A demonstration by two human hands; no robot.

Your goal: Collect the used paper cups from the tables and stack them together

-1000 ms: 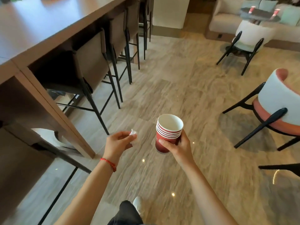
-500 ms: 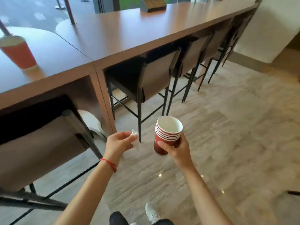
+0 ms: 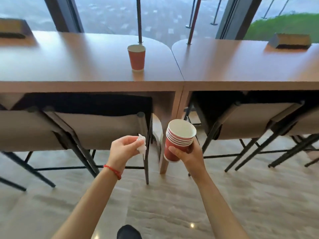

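Head view: the camera has swung left since a second ago, from open floor and lounge chairs to square-on with the window-side worktop. A lone red cup now stands upright on it, near the rounded end, well apart from both hands. Right hand grips the stack of nested red cups, tilted slightly, mouth open toward the camera; grip unchanged across the three frames. Left hand pinches a crumpled white tissue between curled fingers, also unchanged. Stools sit tucked under the worktop between the person and the cup. Two dark boxes rest at the far edges, blurred. Judgement: the turn brings the next cup into sight; collection is partway, one cup visible and uncollected. Next step likely a reach over the stools; left hand is occupied by the tissue, so taking the cup may be awkward.
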